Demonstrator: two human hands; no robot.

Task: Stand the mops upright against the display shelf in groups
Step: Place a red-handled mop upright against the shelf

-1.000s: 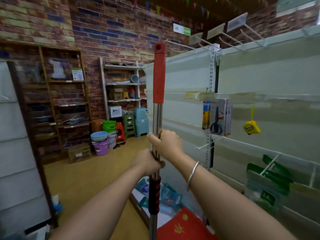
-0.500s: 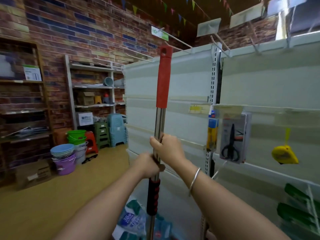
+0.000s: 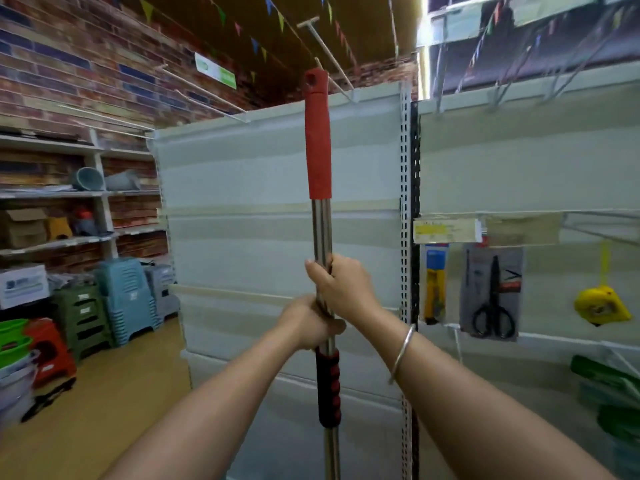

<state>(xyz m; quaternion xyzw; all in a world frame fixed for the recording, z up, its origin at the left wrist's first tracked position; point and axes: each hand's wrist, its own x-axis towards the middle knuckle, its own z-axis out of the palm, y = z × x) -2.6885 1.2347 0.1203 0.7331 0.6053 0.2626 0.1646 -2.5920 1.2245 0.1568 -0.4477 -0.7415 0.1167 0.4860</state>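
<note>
Two hands are wrapped around one mop pole, a bright steel tube with a red sleeve on its top and a black-and-red ribbed grip lower down (image 3: 321,233), which stands close to vertical through the centre of the frame. The right hand (image 3: 341,289) is clamped on the bare steel above, and the left hand (image 3: 306,323) is clamped on it just beneath, touching the right. The mop head is below the bottom edge, so how it sits on the floor cannot be seen. Behind the pole, filling the middle of the frame, is the pale grey panelled display shelf (image 3: 242,237), bare in this bay; a white slotted upright (image 3: 404,202) divides it from the bay at the right, where packaged black scissors (image 3: 491,296) and a yellow tape measure (image 3: 601,308) hang.

To do this step well, I would plant the foot of the mop a little out from the shelf base, then tip the red top gently back until it rests on the panel, keeping clear of the hanging goods at the right. Let go one hand at a time and feel whether the pole wants to slide sideways before releasing it
</note>
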